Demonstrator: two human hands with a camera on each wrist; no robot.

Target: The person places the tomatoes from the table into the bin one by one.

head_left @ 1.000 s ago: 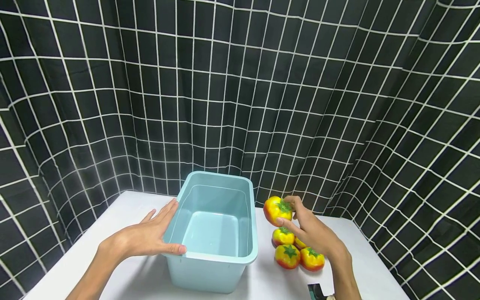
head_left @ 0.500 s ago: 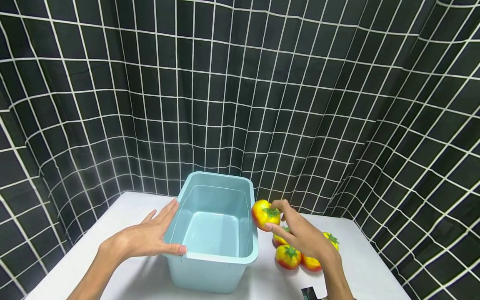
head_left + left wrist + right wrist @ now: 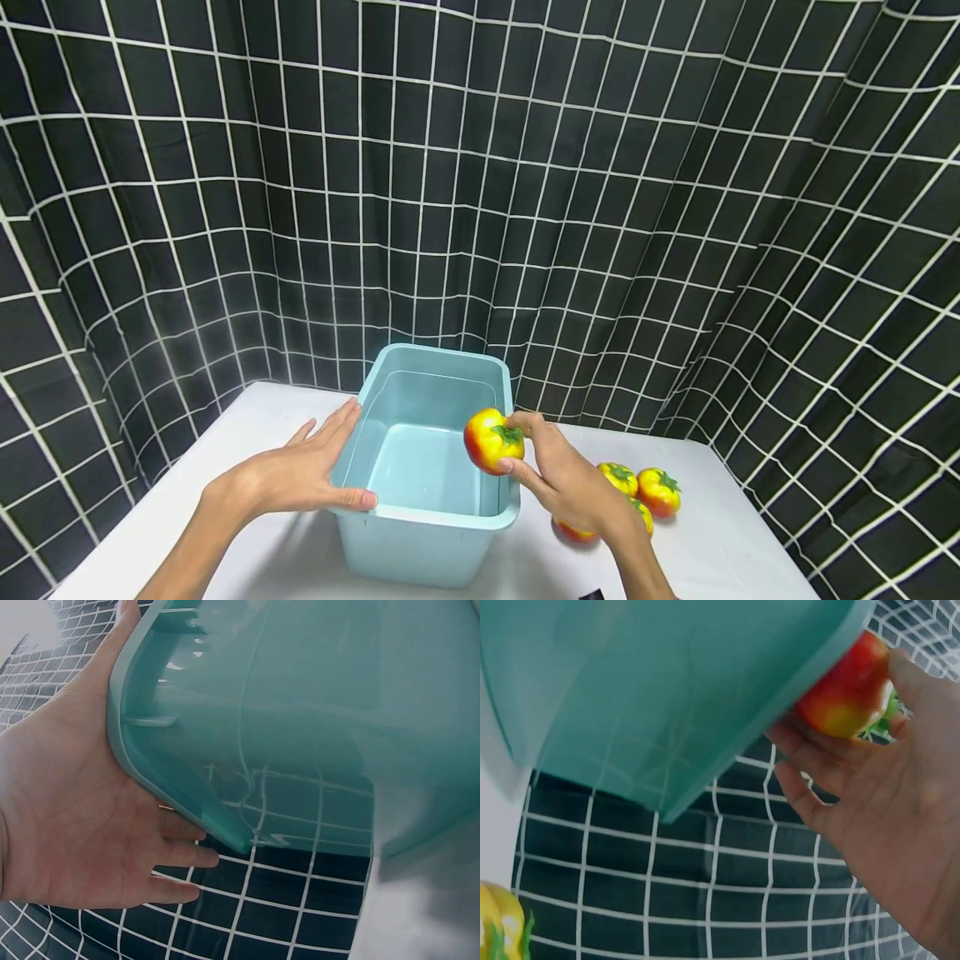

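Observation:
A light blue plastic bin [image 3: 423,518] stands upright on the white table. My left hand [image 3: 296,475] rests along its left rim with fingers straight, the thumb lying over the near corner. In the left wrist view the palm [image 3: 90,802] touches the outside of the rim. My right hand [image 3: 566,483] pinches a yellow-and-red persimmon [image 3: 489,442] with a green leafy top, above the bin's right rim. From below, the right wrist view shows this persimmon [image 3: 847,690] between thumb and fingers, partly behind the bin's edge. The bin's visible floor is bare.
Several more persimmons [image 3: 658,492] lie on the table [image 3: 720,542] right of the bin, some hidden by my right forearm. A black curtain with a white grid [image 3: 420,208] surrounds the table at the back and sides.
My right hand has carried the persimmon left, from above the other persimmons to over the bin's right rim. More persimmons at the right are uncovered. My left hand stays put.

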